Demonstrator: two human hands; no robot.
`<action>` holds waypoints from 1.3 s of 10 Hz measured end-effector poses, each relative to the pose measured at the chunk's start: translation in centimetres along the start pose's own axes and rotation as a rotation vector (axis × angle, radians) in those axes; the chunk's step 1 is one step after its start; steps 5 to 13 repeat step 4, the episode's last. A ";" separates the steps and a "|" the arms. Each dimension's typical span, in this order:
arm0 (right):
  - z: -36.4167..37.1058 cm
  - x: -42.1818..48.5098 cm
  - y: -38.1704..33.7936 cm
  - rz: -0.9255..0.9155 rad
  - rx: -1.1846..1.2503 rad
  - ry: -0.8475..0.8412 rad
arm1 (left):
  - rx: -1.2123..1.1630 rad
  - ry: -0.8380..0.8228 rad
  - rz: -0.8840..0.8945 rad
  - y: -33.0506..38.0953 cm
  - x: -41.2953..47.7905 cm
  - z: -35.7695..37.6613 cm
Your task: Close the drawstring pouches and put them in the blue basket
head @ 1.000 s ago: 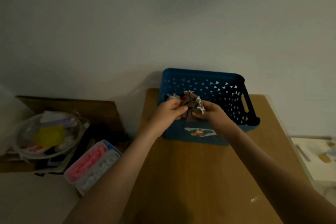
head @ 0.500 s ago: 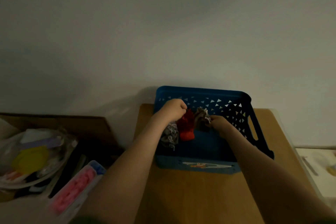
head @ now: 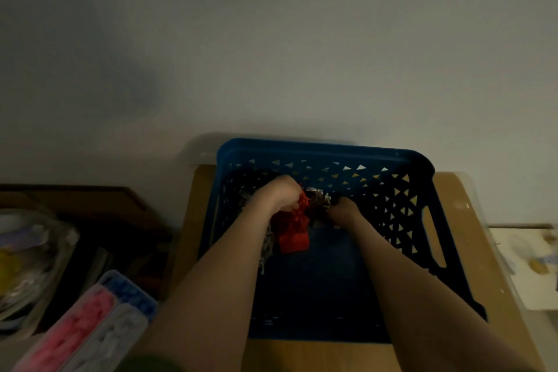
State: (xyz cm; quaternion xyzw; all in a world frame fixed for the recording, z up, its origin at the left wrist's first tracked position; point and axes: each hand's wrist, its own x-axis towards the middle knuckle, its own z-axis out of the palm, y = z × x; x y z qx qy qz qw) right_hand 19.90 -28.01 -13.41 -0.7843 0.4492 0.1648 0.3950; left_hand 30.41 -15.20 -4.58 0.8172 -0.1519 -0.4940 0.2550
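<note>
Left hand (head: 279, 196): fingers curled, pinching the gathered neck of the red pouch (head: 293, 234). Right hand (head: 344, 210): fingers curled into the ruffled top of the brown pouch (head: 318, 199). The light is dim and the fingertips are hidden, but the grip reads as closed on the cloth.

Both hands sit inside the blue basket (head: 317, 149), up near its 12 o'clock wall. The basket stands on a wooden table (head: 317, 356).

Key relation: the red pouch runs from the left hand's grip toward 6 o'clock. Its long axis is 12–6, neck at 12, body low in the basket. The brown pouch lies at 9 o'clock of the right hand, its top touching the red neck. The left hand is nearer red and the right hand nearer brown.

A grey patterned pouch (head: 267, 246) lies at 9 o'clock of the red body, mostly under the left forearm. I cannot tell whether its neck is cinched.

Count: 3 pouches (red, brown, grey), all within the basket walls; 1 basket; 2 hands.

Judgement: placing is nearly done. Next is letting go and drawing both hands back toward 6 o'clock, taking care not to snag a cord.
</note>
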 end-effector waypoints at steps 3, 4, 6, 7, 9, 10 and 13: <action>-1.1 -4.0 -1.6 0.073 -0.123 0.037 | 0.049 0.201 0.097 -0.1 -2.3 0.8; -1.9 -7.6 -3.4 0.076 -0.124 0.091 | -0.015 0.248 0.095 -0.1 -4.4 1.6; -1.9 -7.6 -3.4 0.076 -0.124 0.091 | -0.015 0.248 0.095 -0.1 -4.4 1.6; -1.9 -7.6 -3.4 0.076 -0.124 0.091 | -0.015 0.248 0.095 -0.1 -4.4 1.6; -1.9 -7.6 -3.4 0.076 -0.124 0.091 | -0.015 0.248 0.095 -0.1 -4.4 1.6; -1.9 -7.6 -3.4 0.076 -0.124 0.091 | -0.015 0.248 0.095 -0.1 -4.4 1.6; -1.9 -7.6 -3.4 0.076 -0.124 0.091 | -0.015 0.248 0.095 -0.1 -4.4 1.6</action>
